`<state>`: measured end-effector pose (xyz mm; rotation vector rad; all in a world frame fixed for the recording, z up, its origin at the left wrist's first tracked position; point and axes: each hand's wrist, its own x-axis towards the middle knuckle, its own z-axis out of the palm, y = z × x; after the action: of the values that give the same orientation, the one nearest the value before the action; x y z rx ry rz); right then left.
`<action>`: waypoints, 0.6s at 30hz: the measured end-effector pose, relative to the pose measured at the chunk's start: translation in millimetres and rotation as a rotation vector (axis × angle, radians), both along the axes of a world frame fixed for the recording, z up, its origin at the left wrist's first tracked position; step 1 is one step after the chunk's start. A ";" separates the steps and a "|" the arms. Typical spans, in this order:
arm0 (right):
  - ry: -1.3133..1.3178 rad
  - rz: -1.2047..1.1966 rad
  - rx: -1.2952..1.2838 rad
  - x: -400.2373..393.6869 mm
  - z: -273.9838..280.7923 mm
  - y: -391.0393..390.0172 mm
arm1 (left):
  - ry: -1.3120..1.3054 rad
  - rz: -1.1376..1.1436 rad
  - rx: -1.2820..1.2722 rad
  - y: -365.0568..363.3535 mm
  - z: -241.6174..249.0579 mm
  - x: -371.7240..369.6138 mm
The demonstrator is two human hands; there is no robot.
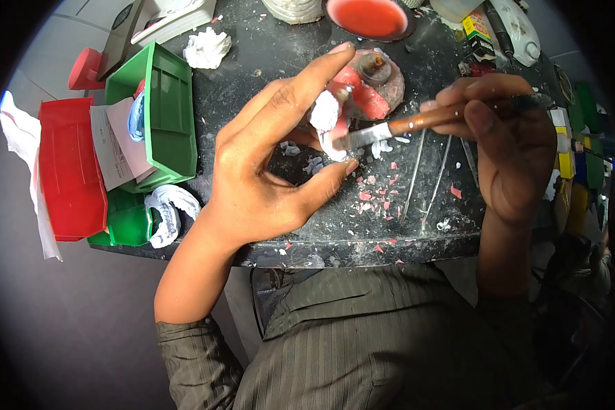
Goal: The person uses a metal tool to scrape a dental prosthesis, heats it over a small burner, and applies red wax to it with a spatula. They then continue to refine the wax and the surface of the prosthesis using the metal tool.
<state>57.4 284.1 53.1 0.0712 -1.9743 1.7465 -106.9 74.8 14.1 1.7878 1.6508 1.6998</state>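
Observation:
My left hand (266, 150) curls its thumb and fingers around a small white and pink plaster piece (326, 113), gripping it over the black worktop. The hand hides part of the piece. My right hand (509, 137) is closed on the brown wooden handle of a knife (417, 121). Its flat metal blade points left and touches the lower white part of the piece. Just behind the piece is a rounded stone-like lump (393, 85) with pink material and a dark round fitting on it. Pink and white scraps (372, 195) lie scattered below the blade.
Two thin metal rods (436, 184) lie below my right hand. A green bin (171, 113), a red bin (72, 171) and a curved white piece (171, 212) are at the left. A red-filled bowl (369, 17) stands at the back. Small boxes (477, 34) sit back right.

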 end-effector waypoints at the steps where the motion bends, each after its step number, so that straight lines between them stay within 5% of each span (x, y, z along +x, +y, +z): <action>1: -0.004 0.018 -0.019 0.7 0.3 -0.3 | 0.004 0.007 -0.014 -0.8 0.2 -0.5; 18: 0.036 0.045 -0.043 0.3 -4.4 -3.7 | -0.047 0.038 -0.070 -0.7 8.5 4.6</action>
<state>57.7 280.4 48.8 0.1326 -1.9230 1.8028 -102.3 74.1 22.6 1.6832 1.7132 1.6637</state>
